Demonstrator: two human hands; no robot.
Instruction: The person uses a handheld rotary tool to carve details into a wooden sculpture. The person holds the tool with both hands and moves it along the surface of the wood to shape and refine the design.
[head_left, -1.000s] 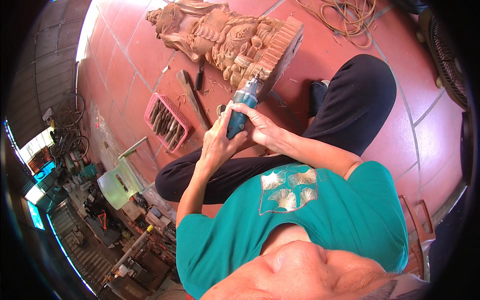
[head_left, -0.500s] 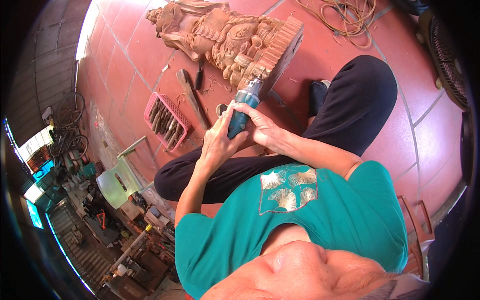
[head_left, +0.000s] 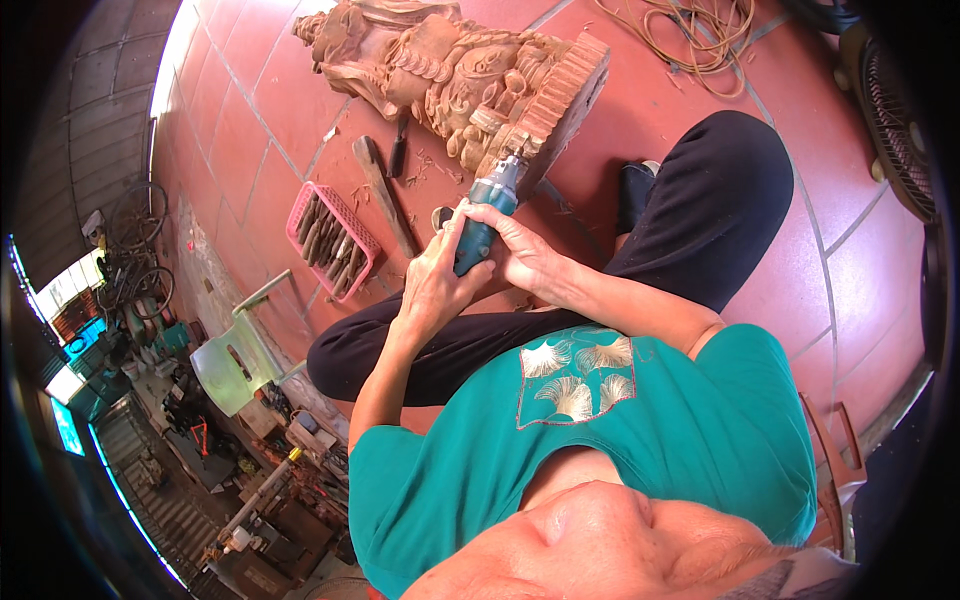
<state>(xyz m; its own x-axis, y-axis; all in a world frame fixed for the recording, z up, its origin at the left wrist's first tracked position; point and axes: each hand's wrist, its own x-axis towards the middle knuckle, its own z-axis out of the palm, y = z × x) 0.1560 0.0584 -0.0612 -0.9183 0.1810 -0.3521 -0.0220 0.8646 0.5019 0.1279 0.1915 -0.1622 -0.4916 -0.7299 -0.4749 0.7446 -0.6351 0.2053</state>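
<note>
A carved wooden statue lies on its side on the floor in front of me, its ridged base toward the right. Both my hands are closed around a teal die grinder, whose metal nose points away from me at the lower edge of that base. The bit at its tip meets or nearly meets the wood; contact is too small to tell. My left hand grips the tool's left side, and my right hand wraps it from the right with the thumb across the body.
Left of the statue lie a wooden mallet, a dark-handled tool and a pink basket of carving tools. Wood chips dot the red tiles. Coiled cord and a fan are at right; a pale green chair stands left.
</note>
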